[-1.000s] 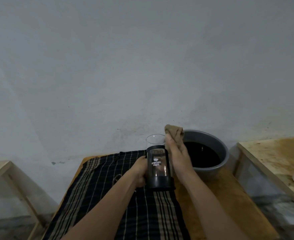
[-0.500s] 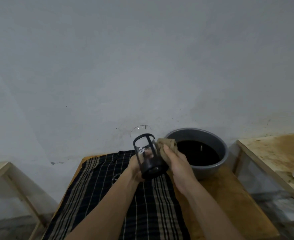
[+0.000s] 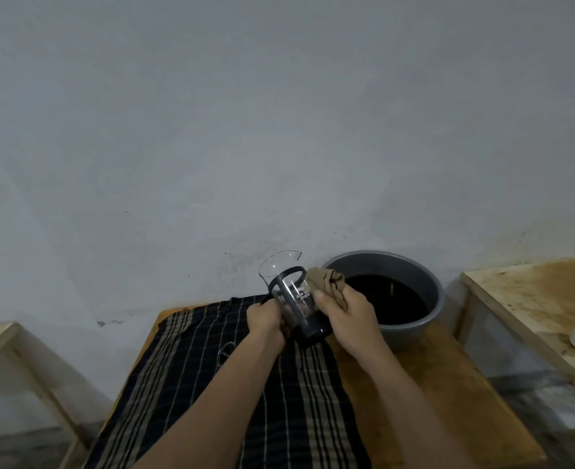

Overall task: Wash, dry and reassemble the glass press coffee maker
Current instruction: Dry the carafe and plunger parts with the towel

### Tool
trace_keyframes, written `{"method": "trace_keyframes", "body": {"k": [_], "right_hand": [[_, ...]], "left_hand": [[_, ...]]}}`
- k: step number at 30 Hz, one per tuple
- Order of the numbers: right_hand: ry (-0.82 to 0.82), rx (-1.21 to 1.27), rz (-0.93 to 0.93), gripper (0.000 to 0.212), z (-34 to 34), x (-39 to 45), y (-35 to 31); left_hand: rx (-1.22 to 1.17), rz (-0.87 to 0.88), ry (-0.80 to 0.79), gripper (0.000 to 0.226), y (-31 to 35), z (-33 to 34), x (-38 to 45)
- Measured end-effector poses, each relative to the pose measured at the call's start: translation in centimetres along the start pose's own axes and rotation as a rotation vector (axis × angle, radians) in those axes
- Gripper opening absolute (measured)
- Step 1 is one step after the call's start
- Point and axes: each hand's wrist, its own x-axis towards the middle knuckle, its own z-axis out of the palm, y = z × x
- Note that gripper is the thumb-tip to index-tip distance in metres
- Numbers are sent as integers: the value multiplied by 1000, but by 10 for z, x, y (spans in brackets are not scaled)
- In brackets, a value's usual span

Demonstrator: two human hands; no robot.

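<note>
Clear glossy glass beaker in black plastic frame, tan cloth rag, bare wooden table

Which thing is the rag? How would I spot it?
Look at the wooden table and find the grey basin of dark water by the wall. Just left of it, the right hand grips a crumpled brown rag against the glass coffee press. It's the only soft, tan thing.

A second ago the coffee maker stood upright on the checked cloth. Now it is lifted and tilted, with its glass mouth toward the upper left of the frame. The left hand went from its side to near the base. The brown rag in the right hand, before over the top, now seems to press the side.
</note>
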Motion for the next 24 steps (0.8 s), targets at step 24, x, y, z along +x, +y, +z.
{"method": "trace_keyframes", "body": {"k": [24], "right_hand": [[-49, -254, -293, 37, 15, -27, 34]], "left_hand": [[-127, 19, 168, 25, -5, -7, 3]]}}
